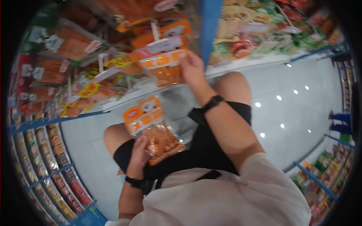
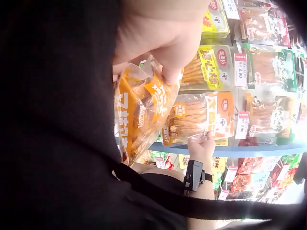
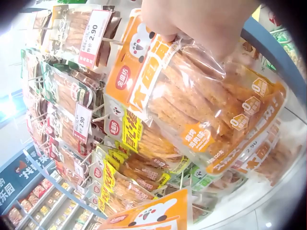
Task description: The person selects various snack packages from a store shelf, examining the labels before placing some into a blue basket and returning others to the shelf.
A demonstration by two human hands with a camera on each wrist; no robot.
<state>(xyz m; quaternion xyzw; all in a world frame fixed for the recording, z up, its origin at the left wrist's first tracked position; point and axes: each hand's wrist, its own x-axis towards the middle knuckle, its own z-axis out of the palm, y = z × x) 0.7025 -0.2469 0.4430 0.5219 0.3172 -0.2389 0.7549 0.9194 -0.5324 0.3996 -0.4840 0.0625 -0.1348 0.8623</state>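
My left hand [image 1: 139, 153] holds an orange-topped clear snack bag [image 1: 151, 130] over my lap, thumb on its front. Reddish-brown snack pieces show through the plastic. At the rack, my right hand [image 1: 193, 69] pinches the right edge of a similar orange snack bag [image 1: 167, 75], just below a price tag [image 1: 158, 46]. Seen from the right wrist, this bag [image 3: 206, 110] has a white cartoon dog on its header and long brown sticks inside. Fingers of the right hand [image 3: 196, 21] grip its upper side. The left wrist view shows the left hand's bag [image 2: 144, 112] wrinkled and tilted.
Hooks with price tags [image 3: 83, 120] carry rows of yellow-headed bags [image 3: 129, 129] and other snack packs left of the right hand. A blue upright post [image 1: 210, 30] stands just right of it. Shelves [image 1: 52, 165] line the lower left, above a pale tiled floor [image 1: 279, 98].
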